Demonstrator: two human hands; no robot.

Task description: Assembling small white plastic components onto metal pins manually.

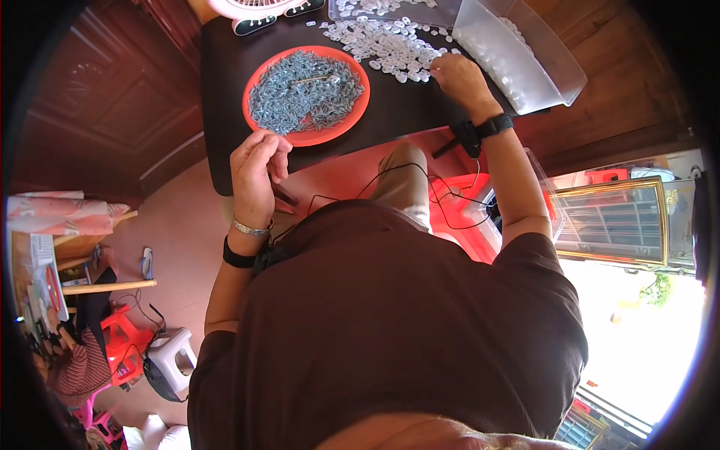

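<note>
Dark, near-black table (390, 120) carries all the work items, its near edge running just above the person's knee. An orange round tray (259, 79) sits near the table's left side, close to the near edge, heaped with small grey-blue metal pieces (304, 94). A longer silvery piece lies on top of the heap near its centre.

The left hand (255, 176) is raised just off the table's near left corner, beside the tray's near rim. Its fingers (276, 146) are curled together with the tips pinched; whether they hold one of the small pieces cannot be told, as the tips hide anything between them. A metal bracelet and a black band sit on that wrist.

The right hand (459, 79) rests toward the table's right side, fingertips bent down onto the near edge of a spread of small white plastic parts (382, 41). The parts lie loose on the far half of the table. Whether a part is gripped cannot be told. A black band is on that wrist.

A clear plastic bin (555, 71) stands at the table's right edge, just beside the right hand, holding more white parts. A pink fan base (259, 9) stands at the far left edge.
</note>
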